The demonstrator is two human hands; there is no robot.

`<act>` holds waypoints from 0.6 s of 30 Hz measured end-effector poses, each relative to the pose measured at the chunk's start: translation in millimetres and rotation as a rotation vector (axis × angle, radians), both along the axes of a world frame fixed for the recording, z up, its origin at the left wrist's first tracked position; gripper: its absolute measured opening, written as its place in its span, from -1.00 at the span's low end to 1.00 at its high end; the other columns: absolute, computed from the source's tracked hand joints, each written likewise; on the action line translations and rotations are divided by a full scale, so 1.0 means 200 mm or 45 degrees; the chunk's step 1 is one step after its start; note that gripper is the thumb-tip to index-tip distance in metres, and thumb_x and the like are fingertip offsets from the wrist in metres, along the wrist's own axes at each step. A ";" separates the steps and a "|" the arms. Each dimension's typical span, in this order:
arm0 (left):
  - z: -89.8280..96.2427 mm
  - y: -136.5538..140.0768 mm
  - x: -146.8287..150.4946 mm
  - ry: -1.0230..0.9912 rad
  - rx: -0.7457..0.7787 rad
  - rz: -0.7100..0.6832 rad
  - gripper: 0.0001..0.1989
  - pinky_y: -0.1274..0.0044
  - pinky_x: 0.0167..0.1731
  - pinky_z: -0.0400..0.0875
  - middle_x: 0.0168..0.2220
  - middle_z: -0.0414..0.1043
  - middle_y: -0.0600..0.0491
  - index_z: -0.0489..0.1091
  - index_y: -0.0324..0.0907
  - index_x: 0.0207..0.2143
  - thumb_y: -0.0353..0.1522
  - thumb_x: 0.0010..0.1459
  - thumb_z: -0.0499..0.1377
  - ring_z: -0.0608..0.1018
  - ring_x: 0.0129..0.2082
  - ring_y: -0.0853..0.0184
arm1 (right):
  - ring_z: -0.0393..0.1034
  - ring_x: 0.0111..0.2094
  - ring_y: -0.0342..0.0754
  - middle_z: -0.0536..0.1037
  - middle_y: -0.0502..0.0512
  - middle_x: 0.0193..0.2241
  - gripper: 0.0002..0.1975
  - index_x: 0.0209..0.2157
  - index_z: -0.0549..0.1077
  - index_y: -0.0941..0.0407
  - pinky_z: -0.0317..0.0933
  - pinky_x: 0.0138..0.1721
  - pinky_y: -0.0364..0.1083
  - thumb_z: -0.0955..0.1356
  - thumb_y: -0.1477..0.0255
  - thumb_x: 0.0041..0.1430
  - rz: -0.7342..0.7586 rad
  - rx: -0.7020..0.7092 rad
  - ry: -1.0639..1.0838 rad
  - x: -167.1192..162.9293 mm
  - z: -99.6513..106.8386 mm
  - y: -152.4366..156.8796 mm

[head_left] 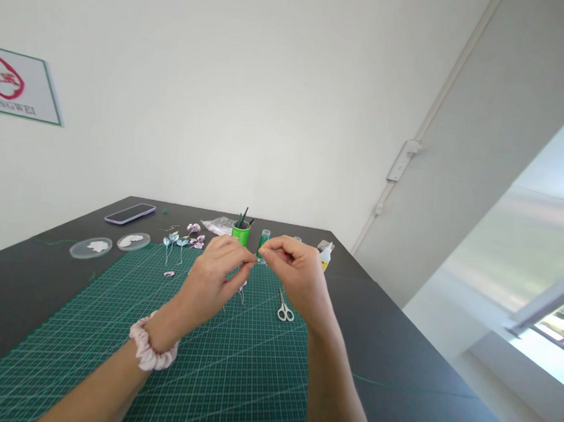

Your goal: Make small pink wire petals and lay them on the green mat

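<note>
Both hands are raised over a green cutting mat (226,372), their fingertips close together. My left hand (217,267), with a pale scrunchie (149,349) at its wrist, is pinched closed. My right hand (300,275) pinches too, thumb against forefinger, just right of the left fingertips. Whatever lies between the fingers is too thin or small to make out. Below the right hand lie white-handled scissors (285,310). A small wire-stemmed piece (242,291) lies on the mat behind the left fingers. Beyond the fingertips stands a green tube or spool (263,236), partly hidden.
Farther back are a green can (241,233) with dark tools, a plastic bag (217,225), a bottle (326,256), blue flowers on wires (175,240) and purple flowers (196,240). At left, two clear dishes (91,249) hold white pieces; a phone (130,214) lies behind.
</note>
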State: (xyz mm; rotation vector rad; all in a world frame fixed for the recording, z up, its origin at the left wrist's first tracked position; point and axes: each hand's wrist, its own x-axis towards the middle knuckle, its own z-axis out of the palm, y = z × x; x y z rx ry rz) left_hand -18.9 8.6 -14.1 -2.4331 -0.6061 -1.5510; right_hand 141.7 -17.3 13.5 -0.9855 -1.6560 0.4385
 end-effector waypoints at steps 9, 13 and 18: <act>0.03 -0.03 0.04 -0.074 -0.017 -0.125 -0.85 0.50 -0.25 0.41 -0.47 0.46 0.14 0.38 -0.15 -0.36 -0.55 0.19 0.12 0.45 -0.38 0.39 | 0.02 -0.59 -0.20 0.25 -0.11 -0.69 -0.87 -0.55 0.48 0.13 -0.08 -0.57 -0.15 0.40 0.37 -0.03 0.224 -0.188 0.273 0.05 0.00 0.07; 0.03 -0.04 0.04 -0.157 -0.040 -0.150 -0.84 0.50 -0.24 0.41 -0.47 0.46 0.16 0.39 -0.14 -0.35 -0.56 0.17 0.13 0.46 -0.37 0.39 | 0.02 -0.59 -0.21 0.27 -0.11 -0.68 -0.86 -0.56 0.48 0.14 -0.08 -0.56 -0.16 0.41 0.37 -0.06 0.301 -0.254 0.332 0.05 -0.01 0.08; 0.02 -0.05 0.03 -0.256 -0.094 -0.110 -0.86 0.52 -0.31 0.40 -0.47 0.43 0.13 0.37 -0.16 -0.39 -0.55 0.16 0.12 0.46 -0.39 0.40 | -0.01 -0.61 -0.22 0.24 -0.13 -0.68 -0.86 -0.53 0.48 0.14 -0.10 -0.56 -0.15 0.41 0.36 -0.05 0.338 -0.309 0.317 0.02 -0.02 0.08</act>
